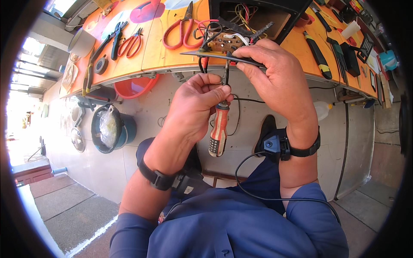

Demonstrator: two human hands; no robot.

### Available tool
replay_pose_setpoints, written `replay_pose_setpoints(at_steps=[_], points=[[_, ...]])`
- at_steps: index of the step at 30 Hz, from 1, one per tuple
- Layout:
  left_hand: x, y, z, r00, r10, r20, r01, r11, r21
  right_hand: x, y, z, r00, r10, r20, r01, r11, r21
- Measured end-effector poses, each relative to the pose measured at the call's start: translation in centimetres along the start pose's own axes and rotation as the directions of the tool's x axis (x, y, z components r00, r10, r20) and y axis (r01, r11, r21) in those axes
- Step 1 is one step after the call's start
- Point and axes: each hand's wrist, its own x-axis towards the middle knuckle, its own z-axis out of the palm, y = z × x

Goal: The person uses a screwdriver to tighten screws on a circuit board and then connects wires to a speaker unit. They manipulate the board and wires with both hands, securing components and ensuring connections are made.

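Observation:
My right hand grips the edge of a thin dark panel, thumb below and fingers above, at the front edge of the table. A brown circuit board with small parts and wires sits just above the panel. Beneath it, my left hand is closed on a screwdriver, fingers pinched around its shaft near the top of the red and white handle. The handle hangs downward, and the shaft points up at the panel's underside. Whether its tip touches a screw is hidden.
An open black box with loose wires inside stands behind the board. Red-handled shears, pliers and a roll of black tape lie to the left. A yellow-black cutter lies to the right. A bucket stands on the floor.

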Motion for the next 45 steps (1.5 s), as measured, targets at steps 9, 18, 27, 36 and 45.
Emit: replay_pose_setpoints(at_steps=[9, 18, 27, 36, 45], points=[[0.3, -0.1, 1.0, 0.993, 0.070, -0.091, -0.062, 0.994, 0.089, 0.0, -0.1, -0.1, 1.000, 0.017, 0.011, -0.017, 1.000, -0.002], [0.0, -0.3, 1.5, 0.980, 0.126, -0.152, -0.103, 0.983, 0.151, 0.0, 0.0, 0.0, 1.000, 0.010, 0.005, -0.010, 1.000, 0.003], [-0.7, -0.7, 1.3, 0.984, 0.133, -0.118, -0.102, 0.967, 0.235, 0.0, -0.2, 0.0, 0.999, 0.044, 0.008, -0.045, 0.999, 0.025], [-4.5, 4.1, -3.5, 0.993, 0.121, 0.010, -0.120, 0.965, 0.231, -0.2, -0.4, -0.1, 0.999, 0.034, 0.004, -0.034, 0.999, 0.029], [4.7, 16.3, -4.1, 0.906, 0.423, 0.011, -0.149, 0.294, 0.944, -1.0, -0.3, -0.1, 1.000, 0.024, 0.009, -0.024, 1.000, 0.002]])
